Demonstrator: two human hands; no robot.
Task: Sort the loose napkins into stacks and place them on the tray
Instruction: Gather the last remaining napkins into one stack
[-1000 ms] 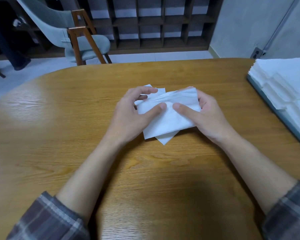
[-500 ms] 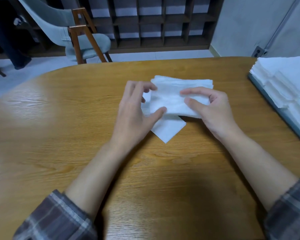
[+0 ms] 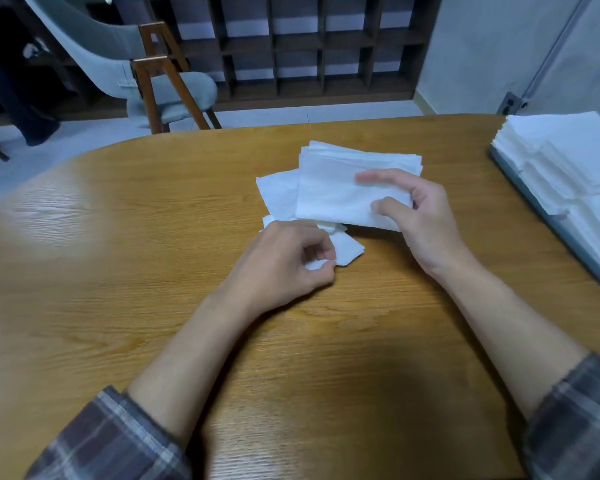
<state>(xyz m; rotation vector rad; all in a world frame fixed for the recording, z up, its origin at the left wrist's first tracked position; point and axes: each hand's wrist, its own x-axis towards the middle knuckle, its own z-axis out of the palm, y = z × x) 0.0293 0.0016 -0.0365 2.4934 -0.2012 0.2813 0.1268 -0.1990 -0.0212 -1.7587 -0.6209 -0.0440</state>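
Head view, near to far: plaid sleeves [image 3: 111, 434] frame two bare forearms that reach over the wooden table [image 3: 136, 289].

1. The left hand [image 3: 284, 261], fingers curled, pinches the near corner of a loose napkin [image 3: 349, 249] that lies flat on the table at centre.
2. The right hand [image 3: 420, 220], just to the right and slightly farther, grips a held stack [image 3: 333, 192] between thumb and fingers. The stack is raised and tilted above the table.
3. A second loose sheet [image 3: 278, 195] lies to the left of the held stack, partly under it.

Procedure for this step (judgement): lift the pinched napkin by its corner only, so that it comes away as a single sheet. Lay it square on the held stack and align the edges before releasing. Grip the stack lightly, since thin paper creases and slides.

Appearance: the napkins are white, thin, soft and square-cut. The layers of the held stack are slightly offset at the far edge.

At far right, a blue tray [image 3: 565, 230] already carries finished stacks [image 3: 568, 161], well apart from the hands. Beyond the table stand a grey chair [image 3: 174, 91] and a dark shelf unit [image 3: 309, 46].
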